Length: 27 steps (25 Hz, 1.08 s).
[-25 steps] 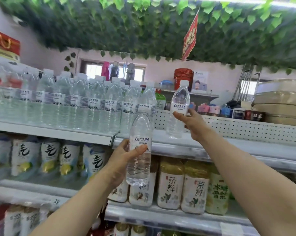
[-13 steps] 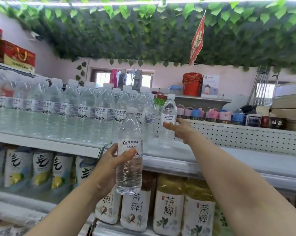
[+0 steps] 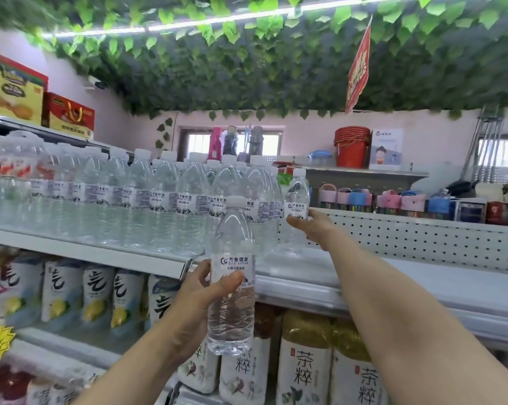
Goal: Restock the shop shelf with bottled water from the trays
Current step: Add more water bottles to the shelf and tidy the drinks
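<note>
Head view: a left hand [image 3: 198,302] was seen raised in front of the shelving. Its fingers and thumb were curled round the label band of a clear water bottle [image 3: 232,287]. This bottle was held upright and off any surface, in front of the front edge of the white upper shelf [image 3: 422,285].

A right hand [image 3: 308,226] was stretched further in over that shelf, and a second water bottle [image 3: 296,200] was gripped at its label between thumb and fingers. The second water bottle was held upright just beside the right end of the stocked row of water bottles [image 3: 165,200], in front of the perforated back panel [image 3: 407,238]. Whether its base rested on the shelf could not be told.

On the shelf below, tall tea bottles [image 3: 302,361] with white labels were stood side by side, partly hidden by the held bottle and the forearms. Stacked red buckets [image 3: 351,147] were set on a ledge behind the back panel, and green leaves [image 3: 246,68] were hung across the ceiling.
</note>
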Available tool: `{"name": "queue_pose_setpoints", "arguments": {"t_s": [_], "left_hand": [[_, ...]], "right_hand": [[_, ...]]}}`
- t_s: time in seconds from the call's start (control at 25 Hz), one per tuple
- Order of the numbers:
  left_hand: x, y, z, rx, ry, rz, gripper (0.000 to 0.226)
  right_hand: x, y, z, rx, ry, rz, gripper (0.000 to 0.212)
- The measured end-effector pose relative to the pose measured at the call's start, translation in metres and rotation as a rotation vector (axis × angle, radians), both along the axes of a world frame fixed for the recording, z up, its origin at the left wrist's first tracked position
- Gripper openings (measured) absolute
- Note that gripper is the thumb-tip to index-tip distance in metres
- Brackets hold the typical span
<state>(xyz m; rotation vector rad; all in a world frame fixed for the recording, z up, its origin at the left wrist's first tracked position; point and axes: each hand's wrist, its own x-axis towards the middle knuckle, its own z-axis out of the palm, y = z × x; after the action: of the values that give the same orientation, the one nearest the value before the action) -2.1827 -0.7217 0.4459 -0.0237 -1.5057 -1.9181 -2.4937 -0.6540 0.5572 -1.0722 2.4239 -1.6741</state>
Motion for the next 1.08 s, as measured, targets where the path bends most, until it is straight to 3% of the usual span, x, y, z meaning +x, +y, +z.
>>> {"name": "queue_pose_setpoints", "arguments": {"t_s": [0.12,0.24,0.36,0.44,0.52,0.8,0.92,1.08], "left_hand": [[0.0,0.01,0.004,-0.029,-0.027,-0.019,0.072],[0.0,0.026,0.014,-0.064,-0.037,-0.041,0.064],[-0.007,0.039,0.026,-0.067,-0.025,-0.054,0.058],[-0.012,0.049,0.035,-0.061,-0.028,-0.062,0.06],[-0.016,0.054,0.041,-0.051,-0.038,-0.073,0.062],[-0.032,0.067,0.054,-0.188,-0.013,-0.109,0.058],[-0.029,0.065,0.066,-0.373,0.014,0.103,0.076],[-0.036,0.031,0.055,-0.41,0.029,0.628,0.096]], "right_hand": [[0.016,0.006,-0.002,0.061,0.056,-0.056,0.057],[0.047,0.02,0.001,-0.096,0.121,-0.131,0.067],[0.098,0.051,0.013,-0.28,-0.048,0.162,0.05],[0.134,0.079,0.017,-0.271,-0.161,0.4,0.048],[0.158,0.102,0.018,-0.208,-0.121,0.523,0.048],[0.177,0.138,0.025,-0.108,0.038,0.452,0.064],[0.181,0.148,0.041,-0.173,0.065,0.394,0.061],[0.165,0.149,0.067,-0.234,0.101,0.237,0.067]]}}
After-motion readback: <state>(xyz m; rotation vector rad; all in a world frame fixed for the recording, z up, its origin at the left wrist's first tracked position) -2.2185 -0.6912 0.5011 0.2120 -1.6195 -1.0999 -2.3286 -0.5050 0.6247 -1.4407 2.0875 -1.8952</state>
